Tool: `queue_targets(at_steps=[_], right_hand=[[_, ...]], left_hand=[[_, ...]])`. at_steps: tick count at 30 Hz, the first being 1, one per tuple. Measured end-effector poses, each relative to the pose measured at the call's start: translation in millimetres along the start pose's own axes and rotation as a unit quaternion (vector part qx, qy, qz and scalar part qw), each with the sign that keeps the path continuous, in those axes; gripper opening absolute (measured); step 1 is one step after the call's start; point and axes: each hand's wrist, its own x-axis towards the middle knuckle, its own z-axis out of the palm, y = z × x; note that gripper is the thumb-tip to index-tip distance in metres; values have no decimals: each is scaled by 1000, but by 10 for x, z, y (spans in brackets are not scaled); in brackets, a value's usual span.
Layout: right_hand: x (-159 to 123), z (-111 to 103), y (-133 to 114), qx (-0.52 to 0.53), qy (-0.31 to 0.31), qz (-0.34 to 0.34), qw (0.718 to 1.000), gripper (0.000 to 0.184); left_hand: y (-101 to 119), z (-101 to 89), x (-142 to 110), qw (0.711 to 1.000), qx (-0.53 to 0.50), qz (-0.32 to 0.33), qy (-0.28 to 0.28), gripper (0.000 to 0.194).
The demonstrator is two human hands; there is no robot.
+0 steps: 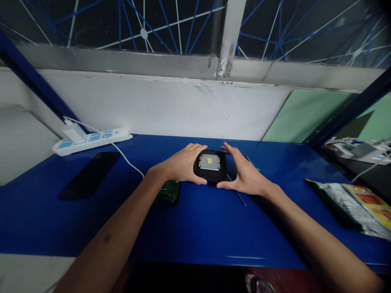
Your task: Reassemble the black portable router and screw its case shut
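Observation:
In the middle of the head view is a black square part (214, 173) with a silver metal plate and a small yellowish square at its centre. It looks like a cooling unit, but I cannot be sure. My left hand (183, 163) grips its left side, thumb at the near edge and fingers at the far one. At the right corners, the fingertips and thumb of my right hand (244, 173) close on the same part, leaving a gap before the palm. A green circuit board (169, 192) lies partly hidden below my left wrist. Beside my right hand is a thin screwdriver (240, 198), partly covered.
On the blue table (195, 232), a dark flat phone-like slab (91, 175) lies left. A white power strip (94, 139) with a plugged-in charger and white cable (122, 154) stands behind it. A shiny packet (357, 205) lies right. The wall (171, 110) bounds the back.

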Motion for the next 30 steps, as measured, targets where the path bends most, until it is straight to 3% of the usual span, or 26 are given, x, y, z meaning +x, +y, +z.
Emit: queue_targets(at_steps=[3, 7, 11, 15, 18, 24, 30], right_hand=[[-3, -48, -19, -11, -22, 49, 998, 118], [-19, -78, -50, -52, -94, 89, 990, 75], [-28, -16, -49, -50, -100, 99, 989, 65], [-12, 40, -17, -11, -79, 101, 992, 56], [15, 18, 28, -4, -12, 121, 993, 52], [55, -124, 62, -62, 222, 132, 964, 46], [29, -150, -5, -56, 306, 82, 947, 43]], left_hand=[[-111, -48, -24, 998, 9, -50, 45, 119], [-229, -114, -68, 991, -11, -97, 91, 120], [-258, -160, -104, 988, -21, -103, 112, 115], [-199, -191, -110, 989, -22, -117, 91, 115], [-97, -190, -106, 992, -24, -99, 78, 115], [214, -34, -176, 997, -35, -59, 40, 117], [476, 258, -292, 999, -27, 32, 23, 113]])
